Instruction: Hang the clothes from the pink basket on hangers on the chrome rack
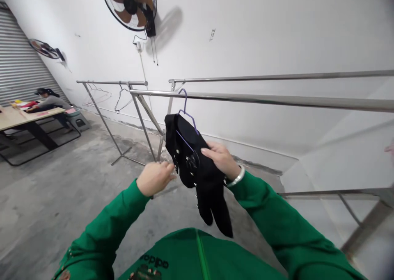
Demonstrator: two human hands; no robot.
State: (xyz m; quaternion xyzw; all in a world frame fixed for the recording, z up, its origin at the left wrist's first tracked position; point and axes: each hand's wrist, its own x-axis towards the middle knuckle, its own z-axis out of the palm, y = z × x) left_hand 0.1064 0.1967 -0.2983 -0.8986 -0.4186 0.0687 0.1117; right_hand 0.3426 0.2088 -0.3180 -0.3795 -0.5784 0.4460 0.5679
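A black vest (203, 161) with shiny buttons and two long tails hangs on a purple hanger (185, 103), which is hooked over the front metal rail. A dark round ornament sits on the vest's front. My right hand (222, 159) grips the vest's right side, thumb on the front and the other fingers hidden behind the cloth. Beside the left front edge is my left hand (156, 177), its fingers curled and smeared by motion. Whether they pinch the cloth cannot be made out.
The front rail (261, 99) and a rear rail (261, 78) run off to the right. A lower rack (107, 82) on the left carries several wire hangers. Wall fans (131, 5) are mounted above. Far left, a person (51, 99) sits at a table (18, 118).
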